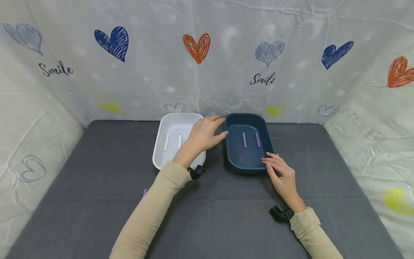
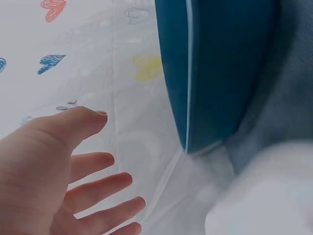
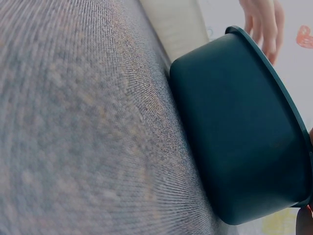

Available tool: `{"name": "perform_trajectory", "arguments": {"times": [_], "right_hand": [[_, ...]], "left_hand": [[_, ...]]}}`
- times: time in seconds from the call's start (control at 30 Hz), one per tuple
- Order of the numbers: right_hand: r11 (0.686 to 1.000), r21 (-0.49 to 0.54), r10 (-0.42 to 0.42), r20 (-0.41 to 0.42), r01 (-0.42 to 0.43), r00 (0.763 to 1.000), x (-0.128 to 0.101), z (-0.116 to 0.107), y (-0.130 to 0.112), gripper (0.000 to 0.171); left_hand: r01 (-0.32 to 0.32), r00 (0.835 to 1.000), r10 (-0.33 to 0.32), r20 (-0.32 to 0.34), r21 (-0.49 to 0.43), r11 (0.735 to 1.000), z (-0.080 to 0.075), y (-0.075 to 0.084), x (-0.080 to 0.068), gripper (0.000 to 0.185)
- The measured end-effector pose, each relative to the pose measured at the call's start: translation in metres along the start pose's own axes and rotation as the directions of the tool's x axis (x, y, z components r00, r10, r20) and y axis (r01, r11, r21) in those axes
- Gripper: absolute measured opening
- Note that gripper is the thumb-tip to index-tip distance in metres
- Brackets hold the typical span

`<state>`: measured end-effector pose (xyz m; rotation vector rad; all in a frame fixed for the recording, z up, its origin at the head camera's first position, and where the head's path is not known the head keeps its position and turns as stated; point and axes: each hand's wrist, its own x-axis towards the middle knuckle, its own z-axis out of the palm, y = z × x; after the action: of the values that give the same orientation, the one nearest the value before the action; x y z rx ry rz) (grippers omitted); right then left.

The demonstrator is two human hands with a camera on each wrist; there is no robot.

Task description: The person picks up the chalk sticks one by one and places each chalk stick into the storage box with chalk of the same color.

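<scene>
A dark blue plastic tray (image 1: 250, 163) stands at the back of the table with two short purple sticks (image 1: 244, 140) inside. My left hand (image 1: 207, 133) is over the gap between the trays, its fingertips by the blue tray's left rim. In the left wrist view the fingers of that hand are spread, with nothing between them. My right hand (image 1: 281, 174) is at the near right corner of the blue tray, fingertips right at the rim. A white tray (image 1: 156, 154) sits to the left, partly hidden by my left forearm, holding two white sticks (image 1: 166, 142).
Another purple stick (image 1: 145, 192) lies on the grey table cover (image 1: 226, 223), mostly hidden by my left sleeve. Behind the trays rises a white curtain (image 1: 223, 90) printed with hearts, which also closes off both sides.
</scene>
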<state>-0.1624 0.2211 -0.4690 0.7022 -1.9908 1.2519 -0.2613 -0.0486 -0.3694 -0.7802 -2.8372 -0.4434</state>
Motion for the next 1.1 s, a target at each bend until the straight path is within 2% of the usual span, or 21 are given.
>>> {"name": "perform_trajectory", "arguments": {"times": [0.3, 0.67, 0.9, 1.03, 1.1], "right_hand": [[1.000, -0.002, -0.002, -0.016, 0.002, 1.000, -0.003, 0.001, 0.006, 0.020], [1.000, 0.006, 0.027, 0.007, -0.027, 1.000, 0.000, -0.001, -0.001, 0.022], [0.999, 0.004, 0.038, 0.013, -0.038, 0.999, 0.000, 0.000, -0.002, 0.021], [0.999, 0.002, 0.044, 0.012, -0.044, 0.999, 0.000, 0.000, -0.002, 0.022], [0.999, 0.002, 0.046, 0.012, -0.046, 0.999, 0.000, -0.001, -0.002, 0.021]], "left_hand": [[-0.038, 0.995, 0.040, -0.090, 0.028, 0.999, -0.022, -0.025, -0.048, 0.051], [-0.015, 0.980, 0.031, -0.196, 0.079, 0.997, -0.043, -0.055, -0.129, 0.054], [0.046, 0.970, -0.025, -0.242, 0.082, 0.996, -0.052, -0.075, -0.183, 0.062], [0.082, 0.971, -0.079, -0.227, 0.006, 0.997, -0.055, -0.087, -0.211, 0.066], [0.093, 0.975, -0.100, -0.197, -0.045, 0.995, -0.055, -0.093, -0.224, 0.068]]}}
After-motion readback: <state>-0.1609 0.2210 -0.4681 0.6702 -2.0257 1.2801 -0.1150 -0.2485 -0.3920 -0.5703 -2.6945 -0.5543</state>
